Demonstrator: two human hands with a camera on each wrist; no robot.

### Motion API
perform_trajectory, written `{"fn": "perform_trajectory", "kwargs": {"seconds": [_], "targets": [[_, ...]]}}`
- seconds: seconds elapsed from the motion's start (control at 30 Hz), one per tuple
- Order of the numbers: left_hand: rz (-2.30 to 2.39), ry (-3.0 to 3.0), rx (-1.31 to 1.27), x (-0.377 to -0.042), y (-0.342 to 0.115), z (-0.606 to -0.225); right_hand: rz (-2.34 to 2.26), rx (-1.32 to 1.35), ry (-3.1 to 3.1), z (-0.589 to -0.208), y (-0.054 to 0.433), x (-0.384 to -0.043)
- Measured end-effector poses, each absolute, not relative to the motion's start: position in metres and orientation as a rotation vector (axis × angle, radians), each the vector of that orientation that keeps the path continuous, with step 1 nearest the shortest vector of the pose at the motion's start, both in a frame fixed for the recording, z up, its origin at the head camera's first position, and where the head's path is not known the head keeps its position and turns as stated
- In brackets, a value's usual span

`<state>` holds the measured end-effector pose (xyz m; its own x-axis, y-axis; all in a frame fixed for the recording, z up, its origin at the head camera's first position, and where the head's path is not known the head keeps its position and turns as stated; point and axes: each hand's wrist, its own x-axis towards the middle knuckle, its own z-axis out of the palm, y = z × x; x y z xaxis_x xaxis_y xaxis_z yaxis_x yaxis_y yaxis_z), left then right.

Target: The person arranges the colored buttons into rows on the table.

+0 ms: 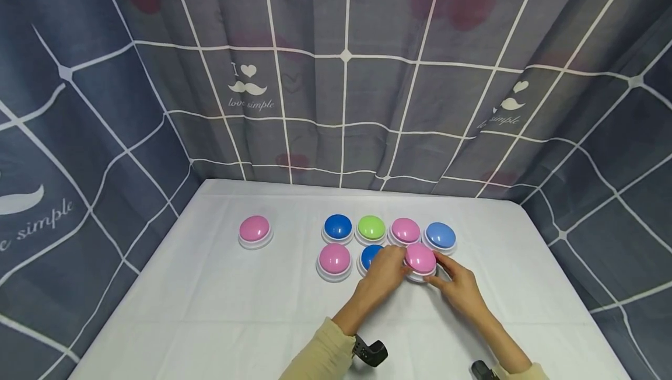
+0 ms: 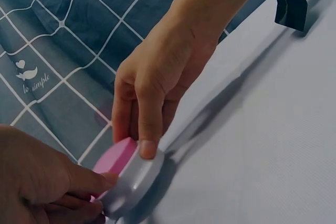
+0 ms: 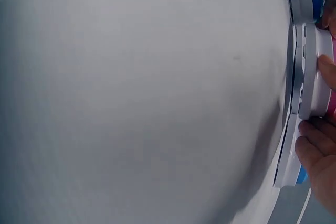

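Between my two hands is a pink push button (image 1: 420, 258) with a white round base. My left hand (image 1: 385, 272) grips its left side, and the fingers of my right hand (image 1: 462, 291) hold its right edge. In the left wrist view, the pink dome (image 2: 116, 157) and white base (image 2: 137, 182) show with fingers on both sides, and a shadow falls just beside the base. A dark blue button (image 1: 370, 254) sits directly to the left, partly hidden by my left hand. Behind the held button are another pink button (image 1: 405, 230) and a light blue one (image 1: 440, 234).
The back row also has a dark blue button (image 1: 338, 226) and a green one (image 1: 371, 227). A pink button (image 1: 334, 258) stands at the front row's left end. Farther left is a lone pink button (image 1: 254, 229). Grey checked curtains (image 1: 315, 88) surround the white table (image 1: 210, 298).
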<state>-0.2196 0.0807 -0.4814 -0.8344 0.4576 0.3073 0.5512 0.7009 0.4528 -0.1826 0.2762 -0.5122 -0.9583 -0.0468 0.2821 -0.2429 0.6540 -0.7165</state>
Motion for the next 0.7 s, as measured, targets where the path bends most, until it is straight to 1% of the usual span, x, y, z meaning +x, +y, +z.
{"fn": "perform_trajectory", "kwargs": {"seconds": [0.23,0.7], "targets": [[-0.888,-2.765,-0.798,-0.219,0.0815,-0.4758,1.179,0.212,-2.692,-0.5129,0.2785,-0.185],[-0.71,-2.789,-0.891,-0.2184,0.0816,-0.4742,1.125,0.17,-2.751,-0.517,0.2777,-0.1828]]}}
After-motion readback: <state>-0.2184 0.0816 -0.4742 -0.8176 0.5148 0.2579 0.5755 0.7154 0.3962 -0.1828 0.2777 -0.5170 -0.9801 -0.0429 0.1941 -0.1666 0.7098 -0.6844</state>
